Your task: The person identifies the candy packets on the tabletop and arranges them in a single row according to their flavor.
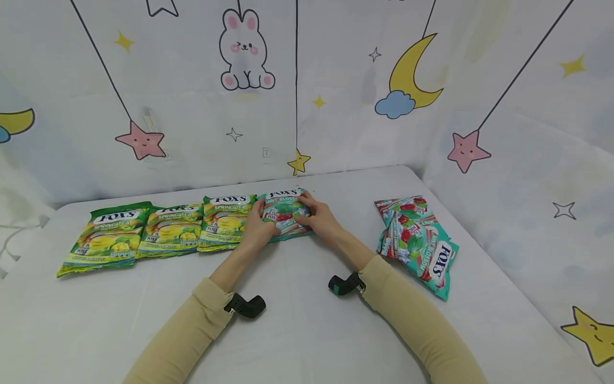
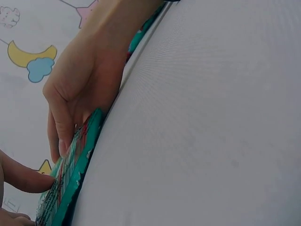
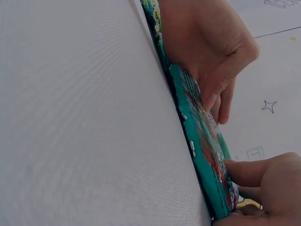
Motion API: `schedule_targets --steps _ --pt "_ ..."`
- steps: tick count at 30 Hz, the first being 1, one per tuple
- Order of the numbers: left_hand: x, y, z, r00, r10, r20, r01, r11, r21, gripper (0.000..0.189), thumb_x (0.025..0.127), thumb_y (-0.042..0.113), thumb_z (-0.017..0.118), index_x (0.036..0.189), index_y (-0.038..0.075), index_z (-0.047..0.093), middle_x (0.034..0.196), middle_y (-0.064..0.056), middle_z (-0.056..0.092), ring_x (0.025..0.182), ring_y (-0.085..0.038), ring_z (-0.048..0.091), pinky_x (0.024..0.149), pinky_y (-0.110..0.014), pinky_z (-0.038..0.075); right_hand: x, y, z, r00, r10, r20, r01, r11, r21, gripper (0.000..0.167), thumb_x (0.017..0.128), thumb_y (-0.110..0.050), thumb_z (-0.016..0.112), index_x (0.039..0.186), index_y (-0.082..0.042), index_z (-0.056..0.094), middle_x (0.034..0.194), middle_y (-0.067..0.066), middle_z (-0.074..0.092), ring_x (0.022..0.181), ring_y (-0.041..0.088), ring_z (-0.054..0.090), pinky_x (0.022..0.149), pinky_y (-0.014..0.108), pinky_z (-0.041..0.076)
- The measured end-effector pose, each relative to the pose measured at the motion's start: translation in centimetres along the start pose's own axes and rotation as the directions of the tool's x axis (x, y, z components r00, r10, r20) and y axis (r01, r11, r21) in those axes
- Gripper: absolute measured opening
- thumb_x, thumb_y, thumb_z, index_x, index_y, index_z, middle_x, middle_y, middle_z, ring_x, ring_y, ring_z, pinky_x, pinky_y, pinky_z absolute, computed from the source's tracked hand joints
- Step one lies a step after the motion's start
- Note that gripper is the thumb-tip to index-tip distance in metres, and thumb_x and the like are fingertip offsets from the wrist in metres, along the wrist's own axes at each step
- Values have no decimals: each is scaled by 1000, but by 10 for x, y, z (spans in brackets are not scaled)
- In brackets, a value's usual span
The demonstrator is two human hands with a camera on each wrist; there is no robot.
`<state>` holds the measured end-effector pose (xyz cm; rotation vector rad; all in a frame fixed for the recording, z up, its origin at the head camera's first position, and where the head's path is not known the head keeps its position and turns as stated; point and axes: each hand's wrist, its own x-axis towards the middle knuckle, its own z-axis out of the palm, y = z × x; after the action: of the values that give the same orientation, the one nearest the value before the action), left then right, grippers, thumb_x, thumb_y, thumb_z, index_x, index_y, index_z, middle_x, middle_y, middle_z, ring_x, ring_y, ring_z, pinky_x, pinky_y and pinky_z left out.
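A teal Fox's Mint Blossom candy bag (image 1: 284,213) lies at the back middle of the table, at the right end of a row. My left hand (image 1: 258,228) holds its left edge, with the thumb over the front. On the other side my right hand (image 1: 324,217) grips the right edge, its thumb also pressing the front. Both wrist views show the bag low along the tabletop, with the left hand's thumb (image 2: 29,178) on it in one and the right hand's thumb (image 3: 247,172) in the other. Just left is a yellow-green Spring Tea bag (image 1: 224,223).
Two more Spring Tea bags, one (image 1: 171,230) beside the nearest and another (image 1: 107,237) at the far left, continue the row. Overlapping Mint Blossom bags (image 1: 416,242) lie on the right side of the white table (image 1: 297,320). A printed curtain (image 1: 192,117) hangs behind.
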<state>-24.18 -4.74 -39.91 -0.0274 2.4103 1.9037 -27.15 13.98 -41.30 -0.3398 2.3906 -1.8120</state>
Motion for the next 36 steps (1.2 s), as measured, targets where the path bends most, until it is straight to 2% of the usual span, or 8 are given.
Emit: schedule_targets --steps 5,11,17,20,24,28,32,36 --pt "0 1 0 1000 6 -11 -7 999 -35 101 65 -10 59 158 6 22 163 -12 28 145 -31 31 121 -45 19 1 1 0 1000 3 -4 -3 1000 31 62 92 2 63 150 -1 41 167 9 17 154 22 12 123 36 16" --pt "0 0 -1 1000 15 -11 -15 999 -47 98 70 -6 64 158 7 22 165 -7 26 147 -27 30 122 -42 20 -1 0 1 999 30 -30 -28 998 58 63 92 1 65 151 -3 42 167 7 20 154 21 15 123 36 17" --pt "-3 4 0 997 74 -22 -75 996 -53 96 74 -6 63 159 7 20 166 -5 24 151 -21 25 122 -36 22 -6 -7 0 996 50 -68 -45 997 69 64 90 0 67 150 -3 44 167 7 21 153 21 19 121 35 23" --pt "-4 7 2 993 112 -45 -113 993 -23 94 74 -7 62 158 8 22 165 -3 26 152 -21 24 122 -36 21 -10 -13 -1 996 57 -62 -54 997 60 64 90 -1 67 149 -5 45 167 5 20 153 21 20 121 34 24" --pt "-5 11 9 984 167 -58 -165 986 31 89 76 -6 63 157 8 28 163 -5 32 150 -25 27 121 -41 26 -17 -20 -8 998 40 -50 -40 999 -4 61 90 -4 67 148 -6 47 167 6 21 153 21 20 121 34 23" --pt "-6 14 18 975 218 -27 -217 975 39 83 79 -5 63 155 6 31 161 -8 36 150 -27 29 114 -46 35 -27 -26 -21 997 26 -68 -28 999 -24 61 91 -4 66 148 -4 46 166 8 23 152 21 22 121 36 24" --pt "-5 17 28 968 251 16 -251 968 18 80 80 -7 62 153 5 33 158 -9 40 149 -26 30 114 -45 35 -40 -31 -39 995 24 -96 -25 1000 -10 62 93 -4 64 150 -3 42 166 6 23 152 20 22 121 35 24" --pt "-2 21 42 957 280 77 -279 960 -15 77 81 -8 63 152 3 35 156 -12 43 148 -27 34 119 -43 29 -52 -37 -57 992 16 -126 -16 1000 4 61 94 -5 63 151 -4 41 166 4 23 152 18 22 121 33 25"
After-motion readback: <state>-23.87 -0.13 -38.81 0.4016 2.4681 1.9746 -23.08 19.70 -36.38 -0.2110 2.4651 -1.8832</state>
